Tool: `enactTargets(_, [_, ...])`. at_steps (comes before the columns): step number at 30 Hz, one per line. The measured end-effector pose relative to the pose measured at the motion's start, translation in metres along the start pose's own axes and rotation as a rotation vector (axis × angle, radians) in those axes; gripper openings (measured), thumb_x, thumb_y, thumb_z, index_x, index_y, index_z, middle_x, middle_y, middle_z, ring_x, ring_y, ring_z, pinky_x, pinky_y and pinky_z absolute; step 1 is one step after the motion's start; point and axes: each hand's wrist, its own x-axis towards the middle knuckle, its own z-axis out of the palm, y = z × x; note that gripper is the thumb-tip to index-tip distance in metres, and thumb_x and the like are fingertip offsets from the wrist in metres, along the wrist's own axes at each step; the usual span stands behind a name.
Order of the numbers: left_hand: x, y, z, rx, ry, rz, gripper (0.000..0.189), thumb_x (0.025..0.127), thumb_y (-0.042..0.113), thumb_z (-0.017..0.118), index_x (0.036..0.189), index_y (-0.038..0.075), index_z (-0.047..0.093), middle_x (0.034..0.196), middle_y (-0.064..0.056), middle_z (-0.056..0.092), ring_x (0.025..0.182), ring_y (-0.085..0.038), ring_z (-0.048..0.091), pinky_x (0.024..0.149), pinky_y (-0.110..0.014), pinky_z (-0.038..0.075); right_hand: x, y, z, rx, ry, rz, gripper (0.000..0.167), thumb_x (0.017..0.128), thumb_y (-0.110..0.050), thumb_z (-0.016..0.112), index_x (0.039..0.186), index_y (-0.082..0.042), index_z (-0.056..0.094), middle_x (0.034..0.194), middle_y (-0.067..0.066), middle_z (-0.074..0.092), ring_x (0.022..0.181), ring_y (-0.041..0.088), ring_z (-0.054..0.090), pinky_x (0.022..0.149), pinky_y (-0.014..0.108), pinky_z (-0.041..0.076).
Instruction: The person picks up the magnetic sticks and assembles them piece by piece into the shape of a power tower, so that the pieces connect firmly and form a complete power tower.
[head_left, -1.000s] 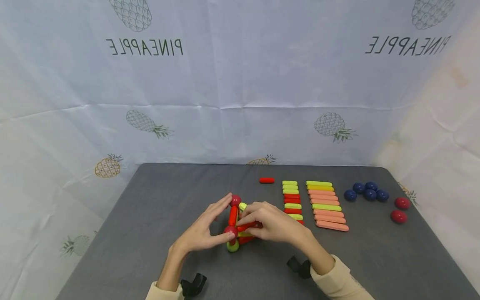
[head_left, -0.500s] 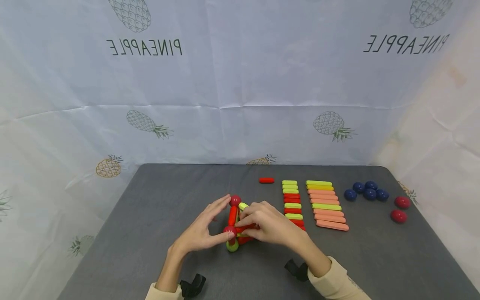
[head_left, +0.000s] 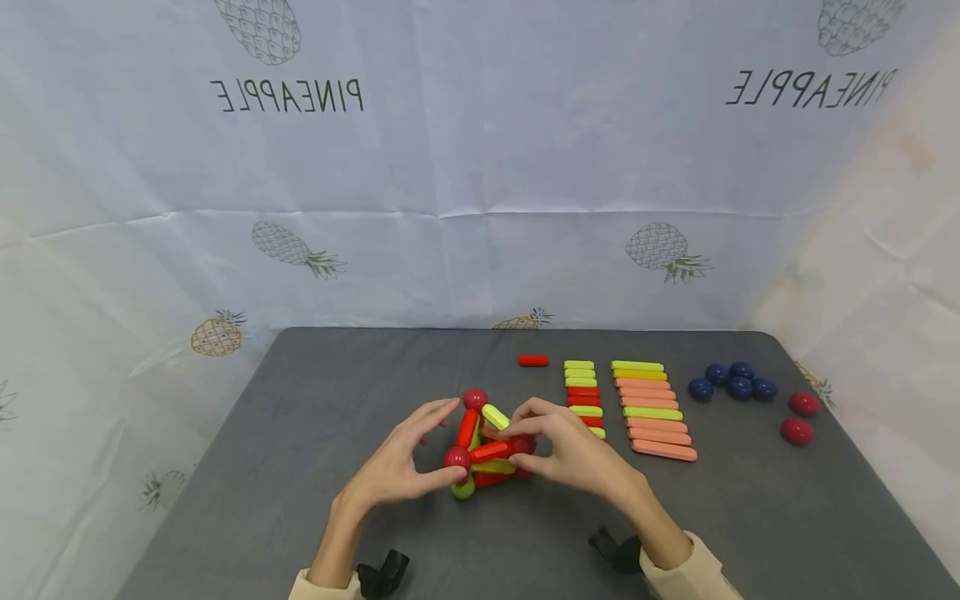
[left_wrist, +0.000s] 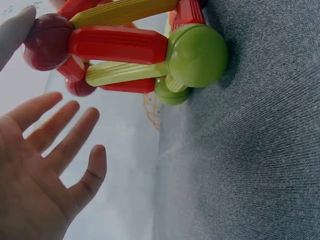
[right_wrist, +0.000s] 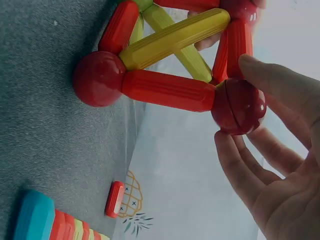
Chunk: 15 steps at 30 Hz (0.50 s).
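Note:
A frame of red and yellow-green rods joined by red and green balls stands on the dark table. In the head view, the left hand (head_left: pixel 412 457) is at its left side. Its thumb touches the near-left red ball (head_left: pixel 457 458); the fingers are spread and fairly straight, as the left wrist view shows. At the frame's right corner, the right hand (head_left: pixel 566 442) pinches a red ball (right_wrist: pixel 239 106) between thumb and fingers. A red rod (head_left: pixel 491 451) runs between these two balls. Green balls (left_wrist: pixel 197 56) sit low, at the table.
Right of the frame lie a column of short red and yellow-green rods (head_left: pixel 583 400) and a column of longer salmon and yellow-green rods (head_left: pixel 651 414). Several blue balls (head_left: pixel 739 389) and two red balls (head_left: pixel 797 432) lie farther right. One red rod (head_left: pixel 533 361) lies alone behind.
The right hand has shifted right, from the top red rod onto the right red ball, uncovering that rod. The frame has tilted or shifted slightly. The left hand has barely moved.

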Motion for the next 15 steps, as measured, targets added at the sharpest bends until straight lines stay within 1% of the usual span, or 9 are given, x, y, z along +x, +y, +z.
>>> enactTargets(2, [-0.001, 0.0, -0.001, -0.002, 0.005, 0.01, 0.075, 0.088, 0.032, 0.078, 0.153, 0.015, 0.047, 0.149, -0.012, 0.052, 0.115, -0.03, 0.057, 0.087, -0.044, 0.053, -0.002, -0.001, 0.001, 0.0, -0.003, -0.001, 0.029, 0.085, -0.014, 0.083, 0.114, -0.013, 0.079, 0.107, -0.002, 0.063, 0.092, 0.007, 0.059, 0.077, 0.021, 0.056])
enactTargets(4, [-0.001, 0.0, -0.003, 0.004, 0.015, 0.018, 0.07, 0.088, 0.031, 0.077, 0.151, 0.014, 0.05, 0.141, -0.01, 0.058, 0.111, -0.028, 0.058, 0.085, -0.042, 0.053, -0.004, -0.002, 0.001, 0.011, -0.009, 0.002, 0.028, 0.086, -0.014, 0.083, 0.114, -0.013, 0.079, 0.108, -0.002, 0.063, 0.093, 0.007, 0.059, 0.078, 0.023, 0.057])
enactTargets(6, [-0.002, 0.0, -0.004, 0.01, 0.03, 0.024, 0.063, 0.089, 0.029, 0.077, 0.146, 0.014, 0.056, 0.127, -0.005, 0.064, 0.105, -0.026, 0.06, 0.083, -0.04, 0.053, -0.005, -0.002, 0.001, 0.027, -0.011, -0.005, 0.027, 0.087, -0.016, 0.082, 0.114, -0.014, 0.079, 0.109, -0.003, 0.064, 0.093, 0.007, 0.06, 0.078, 0.025, 0.058])
enactTargets(9, [-0.003, 0.001, -0.005, 0.017, 0.036, 0.028, 0.05, 0.09, 0.027, 0.077, 0.137, 0.016, 0.064, 0.109, 0.004, 0.067, 0.095, -0.023, 0.062, 0.079, -0.038, 0.053, -0.006, 0.001, -0.003, 0.079, -0.002, -0.012, 0.025, 0.09, -0.022, 0.08, 0.114, -0.015, 0.078, 0.107, -0.004, 0.068, 0.092, 0.006, 0.062, 0.078, 0.026, 0.058])
enactTargets(10, [-0.003, 0.002, -0.006, 0.019, 0.034, 0.029, 0.047, 0.09, 0.027, 0.077, 0.134, 0.016, 0.066, 0.105, 0.006, 0.068, 0.093, -0.021, 0.062, 0.078, -0.038, 0.053, -0.004, 0.004, -0.006, 0.091, 0.018, -0.014, 0.025, 0.09, -0.022, 0.079, 0.114, -0.015, 0.078, 0.107, -0.004, 0.069, 0.092, 0.006, 0.063, 0.077, 0.026, 0.058])
enactTargets(12, [-0.003, 0.003, -0.006, 0.023, 0.027, 0.027, 0.044, 0.09, 0.027, 0.077, 0.131, 0.017, 0.069, 0.102, 0.01, 0.068, 0.09, -0.014, 0.062, 0.077, -0.038, 0.052, 0.003, 0.014, -0.013, 0.094, 0.091, -0.005, 0.023, 0.091, -0.022, 0.079, 0.112, -0.015, 0.078, 0.104, -0.004, 0.072, 0.09, 0.009, 0.066, 0.077, 0.026, 0.058])
enactTargets(15, [-0.002, 0.005, -0.004, 0.028, 0.024, 0.023, 0.045, 0.088, 0.028, 0.079, 0.13, 0.016, 0.07, 0.102, 0.01, 0.069, 0.089, -0.004, 0.06, 0.076, -0.038, 0.053, 0.023, 0.037, -0.021, 0.025, 0.228, 0.037, 0.022, 0.09, -0.015, 0.078, 0.111, -0.01, 0.078, 0.104, 0.005, 0.076, 0.093, 0.019, 0.07, 0.076, 0.033, 0.059])
